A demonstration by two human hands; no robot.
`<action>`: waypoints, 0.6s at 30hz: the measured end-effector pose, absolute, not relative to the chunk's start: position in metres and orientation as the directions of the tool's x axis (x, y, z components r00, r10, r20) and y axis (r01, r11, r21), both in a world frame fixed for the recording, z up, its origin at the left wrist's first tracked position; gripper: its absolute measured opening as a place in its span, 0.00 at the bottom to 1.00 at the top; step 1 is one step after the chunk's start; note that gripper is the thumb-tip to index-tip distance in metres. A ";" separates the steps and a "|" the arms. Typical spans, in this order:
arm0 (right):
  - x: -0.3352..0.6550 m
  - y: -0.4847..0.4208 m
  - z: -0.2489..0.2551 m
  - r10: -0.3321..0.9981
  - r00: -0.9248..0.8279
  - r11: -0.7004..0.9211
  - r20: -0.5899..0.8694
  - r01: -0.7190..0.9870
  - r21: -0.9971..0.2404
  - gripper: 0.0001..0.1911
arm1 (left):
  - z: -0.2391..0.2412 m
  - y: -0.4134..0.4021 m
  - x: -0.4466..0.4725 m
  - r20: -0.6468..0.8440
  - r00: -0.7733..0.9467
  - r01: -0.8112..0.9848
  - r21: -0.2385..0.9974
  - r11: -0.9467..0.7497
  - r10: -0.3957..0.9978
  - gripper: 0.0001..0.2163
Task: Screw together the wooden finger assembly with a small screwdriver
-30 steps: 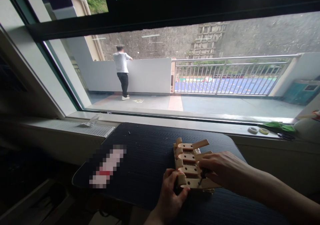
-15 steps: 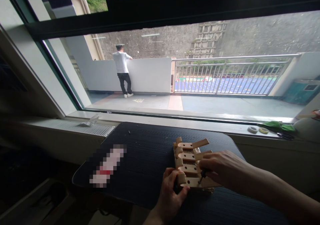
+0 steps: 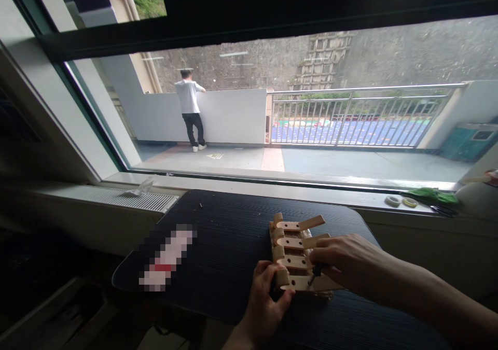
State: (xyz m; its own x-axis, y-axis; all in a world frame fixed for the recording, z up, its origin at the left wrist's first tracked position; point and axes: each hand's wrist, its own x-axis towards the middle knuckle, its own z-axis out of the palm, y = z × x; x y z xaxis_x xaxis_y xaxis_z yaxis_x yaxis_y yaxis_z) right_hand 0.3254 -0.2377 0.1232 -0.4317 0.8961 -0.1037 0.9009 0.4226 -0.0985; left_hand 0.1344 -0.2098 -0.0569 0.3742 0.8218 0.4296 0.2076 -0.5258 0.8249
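Note:
A wooden piece with several parallel slats lies on the black table, each slat having dark round holes and a rounded block at its left end. My left hand grips its near left corner, thumb and fingers around the nearest block. Above the nearest slat, my right hand is closed around a small dark-handled screwdriver. The tool's tip meets a hole in that slat. My right hand hides part of the slats' right ends.
The black table bears a blurred-out pinkish strip at left. On the windowsill lie tape rolls, a green cloth and scissors. A clear plastic bag rests on the radiator. Outside the window stands a person.
Almost nothing differs. Both hands keep their places on the wooden piece and the screwdriver, and the view has shifted very slightly.

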 end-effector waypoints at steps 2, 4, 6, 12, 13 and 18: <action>0.325 -0.237 0.121 0.899 -0.427 0.418 -0.095 0.903 -0.098 0.11 | -0.056 -0.210 0.135 0.423 0.378 0.211 0.827 -0.521 0.824 0.15; 0.325 -0.236 0.120 0.902 -0.420 0.412 -0.097 0.906 -0.094 0.09 | -0.056 -0.210 0.135 0.422 0.380 0.209 0.828 -0.521 0.823 0.15; 0.325 -0.238 0.120 0.908 -0.407 0.399 -0.104 0.913 -0.085 0.09 | -0.057 -0.210 0.135 0.425 0.377 0.205 0.828 -0.522 0.823 0.15; 0.330 -0.241 0.122 0.888 -0.457 0.446 -0.046 0.882 -0.151 0.15 | -0.057 -0.211 0.134 0.425 0.381 0.200 0.829 -0.522 0.821 0.15; 0.331 -0.241 0.121 0.885 -0.463 0.452 -0.047 0.879 -0.150 0.16 | -0.056 -0.211 0.134 0.427 0.381 0.200 0.828 -0.524 0.820 0.15; 0.330 -0.239 0.116 0.886 -0.461 0.454 -0.054 0.885 -0.104 0.14 | -0.057 -0.210 0.135 0.421 0.378 0.208 0.829 -0.519 0.825 0.14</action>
State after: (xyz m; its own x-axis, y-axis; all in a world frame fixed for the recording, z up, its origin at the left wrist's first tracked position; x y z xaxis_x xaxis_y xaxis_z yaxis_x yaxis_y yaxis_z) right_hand 0.3304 -0.2386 0.1162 -0.4609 0.8858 -0.0538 0.8848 0.4540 -0.1045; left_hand 0.1346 -0.2097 -0.0567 0.3779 0.8247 0.4207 0.2084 -0.5185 0.8293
